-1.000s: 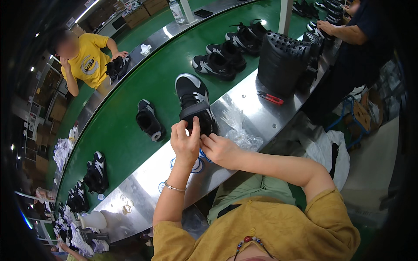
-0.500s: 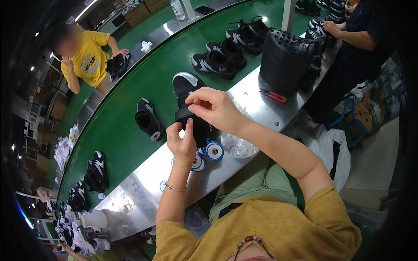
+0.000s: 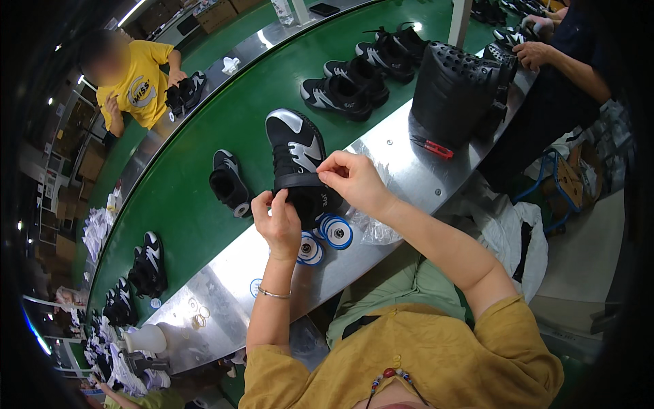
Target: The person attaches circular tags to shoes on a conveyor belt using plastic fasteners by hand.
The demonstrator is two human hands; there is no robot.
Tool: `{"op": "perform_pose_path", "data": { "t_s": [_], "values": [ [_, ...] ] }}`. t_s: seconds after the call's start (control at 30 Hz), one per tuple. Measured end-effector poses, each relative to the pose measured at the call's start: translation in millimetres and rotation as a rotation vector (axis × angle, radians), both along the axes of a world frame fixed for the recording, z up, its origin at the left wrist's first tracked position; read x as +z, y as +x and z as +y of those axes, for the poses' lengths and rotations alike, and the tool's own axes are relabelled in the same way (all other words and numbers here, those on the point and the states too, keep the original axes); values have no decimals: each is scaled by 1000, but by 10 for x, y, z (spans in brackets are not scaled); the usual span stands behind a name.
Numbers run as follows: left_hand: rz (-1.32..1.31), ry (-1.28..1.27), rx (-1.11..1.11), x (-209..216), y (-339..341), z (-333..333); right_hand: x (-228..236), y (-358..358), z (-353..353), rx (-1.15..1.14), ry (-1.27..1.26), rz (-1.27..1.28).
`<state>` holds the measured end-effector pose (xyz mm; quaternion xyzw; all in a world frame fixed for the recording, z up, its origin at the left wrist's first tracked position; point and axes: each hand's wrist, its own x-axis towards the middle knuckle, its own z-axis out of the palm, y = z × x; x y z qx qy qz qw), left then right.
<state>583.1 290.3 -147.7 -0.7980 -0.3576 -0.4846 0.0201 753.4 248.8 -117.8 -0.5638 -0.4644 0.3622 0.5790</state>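
Shoe: black high-top sneaker, silver toe and side panels, black strap across the ankle. It sits where the green conveyor belt meets the steel counter, toe pointing away from the person. Left hand closed, pinching the near end of the shoe at its left side. Right hand closed, fingertips pinching the strap end at the shoe's right side. Shoe lies between both hands, touching both. Just below the heel: blue-and-white tape rolls on the counter, clear plastic bag beside them. Single black shoe to the left on the belt, apart.
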Motion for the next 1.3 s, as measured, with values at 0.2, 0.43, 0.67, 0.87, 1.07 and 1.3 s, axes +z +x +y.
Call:
{"op": "perform_pose_path", "data": {
  "t_s": [0.2,0.43,0.67,0.87,1.07,1.3],
  "values": [
    [-7,-17,11,-3,-17,-4,-151,-121,-30,9,-39,29],
    [-4,-32,22,-8,-3,96,-205,-69,96,-70,-71,-13],
    [2,-102,117,110,33,733,-16,462,57,-202,5,103],
    [217,-174,240,32,-167,1362,-284,894,-148,-219,-103,13],
    [97,-136,385,-56,-148,1287,-465,927,-153,-164,-306,-429],
    [241,-381,106,-186,-170,644,-486,918,-153,-172,-232,-456]
  ]
}}
